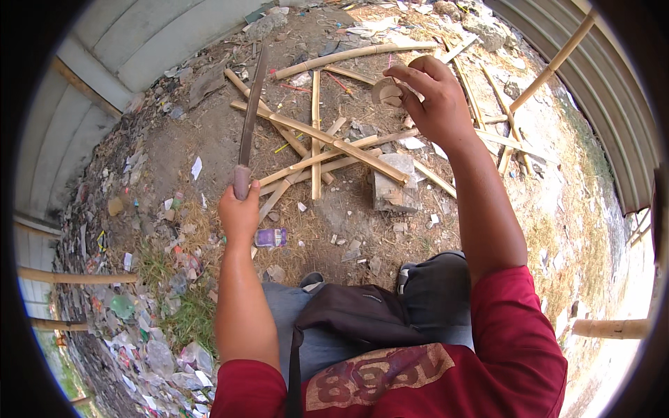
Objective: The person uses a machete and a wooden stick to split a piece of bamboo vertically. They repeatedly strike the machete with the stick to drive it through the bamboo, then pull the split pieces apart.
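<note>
My left hand (239, 214) grips a machete by its brown handle (241, 182). Its long dark blade (255, 104) points away from me and upward in the picture. To the right, my right hand (435, 97) is raised, with thumb and fingers pinching a small round, pale, see-through thing (385, 93) whose kind I cannot make out. Split bamboo strips (334, 143) lie crossed over one another on the ground between and beyond my hands. A grey block (394, 184) stands under their near ends.
A purple packet (271, 237) lies close to my left wrist. Litter (150, 334) and grass (195, 317) cover the ground at left. More bamboo (516, 146) lies at right, near a corrugated metal wall (592, 90). A pale panel wall (150, 45) rises at far left.
</note>
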`<state>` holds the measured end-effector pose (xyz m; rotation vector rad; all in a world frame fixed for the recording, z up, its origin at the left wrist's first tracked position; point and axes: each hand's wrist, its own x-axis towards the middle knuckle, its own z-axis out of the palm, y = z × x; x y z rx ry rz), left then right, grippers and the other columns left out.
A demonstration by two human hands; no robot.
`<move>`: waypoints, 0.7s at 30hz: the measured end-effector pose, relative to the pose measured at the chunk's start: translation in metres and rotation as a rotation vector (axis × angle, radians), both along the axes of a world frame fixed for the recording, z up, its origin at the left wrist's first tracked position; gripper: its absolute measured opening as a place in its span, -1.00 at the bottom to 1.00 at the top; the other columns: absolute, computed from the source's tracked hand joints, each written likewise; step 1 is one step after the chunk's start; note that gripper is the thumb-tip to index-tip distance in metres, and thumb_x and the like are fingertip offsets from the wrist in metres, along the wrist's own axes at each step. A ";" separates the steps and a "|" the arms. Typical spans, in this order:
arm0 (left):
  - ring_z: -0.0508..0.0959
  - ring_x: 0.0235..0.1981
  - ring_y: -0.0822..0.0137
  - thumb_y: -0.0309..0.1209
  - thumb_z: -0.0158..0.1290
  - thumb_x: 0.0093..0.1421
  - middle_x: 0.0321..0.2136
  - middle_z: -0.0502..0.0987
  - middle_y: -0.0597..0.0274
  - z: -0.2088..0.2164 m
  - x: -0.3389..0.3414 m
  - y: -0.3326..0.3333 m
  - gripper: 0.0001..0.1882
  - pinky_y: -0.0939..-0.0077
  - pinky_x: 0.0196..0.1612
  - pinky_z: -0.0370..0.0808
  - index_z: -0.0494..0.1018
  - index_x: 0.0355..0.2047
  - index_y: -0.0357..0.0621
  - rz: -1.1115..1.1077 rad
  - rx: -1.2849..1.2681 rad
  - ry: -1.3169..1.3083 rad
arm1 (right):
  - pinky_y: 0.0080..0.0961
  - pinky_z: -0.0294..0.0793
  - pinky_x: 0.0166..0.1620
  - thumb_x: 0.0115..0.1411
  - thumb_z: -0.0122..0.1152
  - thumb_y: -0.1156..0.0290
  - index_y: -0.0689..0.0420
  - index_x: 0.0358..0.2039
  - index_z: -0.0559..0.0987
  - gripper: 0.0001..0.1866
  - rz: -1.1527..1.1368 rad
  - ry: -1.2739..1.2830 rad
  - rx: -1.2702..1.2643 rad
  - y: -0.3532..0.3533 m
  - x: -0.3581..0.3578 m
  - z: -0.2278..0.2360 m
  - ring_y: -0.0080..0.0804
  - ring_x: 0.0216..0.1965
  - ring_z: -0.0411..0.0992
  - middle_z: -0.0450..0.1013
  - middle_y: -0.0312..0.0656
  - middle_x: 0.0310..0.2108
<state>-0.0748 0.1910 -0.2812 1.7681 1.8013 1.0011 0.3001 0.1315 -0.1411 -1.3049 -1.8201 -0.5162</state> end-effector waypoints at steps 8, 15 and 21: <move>0.60 -0.43 -0.02 -0.04 0.28 0.15 -0.49 0.59 -0.06 0.021 -0.004 -0.017 -0.53 0.14 -0.30 0.47 0.52 -0.40 -0.29 0.002 0.017 -0.035 | -0.23 0.50 -0.06 0.07 0.36 0.52 0.10 -0.17 0.62 -0.73 0.194 -0.052 0.224 -0.007 -0.030 0.109 -0.07 -0.10 0.46 0.45 -0.10 -0.12; 0.54 -0.48 0.09 -0.08 0.28 0.18 -0.52 0.55 0.00 0.031 -0.004 -0.024 -0.54 0.17 -0.33 0.43 0.50 -0.41 -0.32 -0.004 0.037 -0.023 | -0.24 0.49 0.02 0.10 0.32 0.55 0.21 -0.25 0.55 -0.81 0.142 0.044 0.222 -0.021 -0.043 0.179 -0.07 -0.05 0.46 0.44 -0.02 -0.09; 0.58 -0.43 -0.09 -0.07 0.27 0.17 -0.49 0.57 -0.09 0.031 -0.008 -0.026 -0.55 0.11 -0.31 0.45 0.51 -0.41 -0.29 -0.003 0.057 -0.025 | -0.22 0.45 0.14 0.15 0.30 0.50 0.22 -0.29 0.58 -0.88 0.073 0.039 0.083 -0.024 -0.051 0.205 -0.07 0.02 0.42 0.43 0.01 -0.01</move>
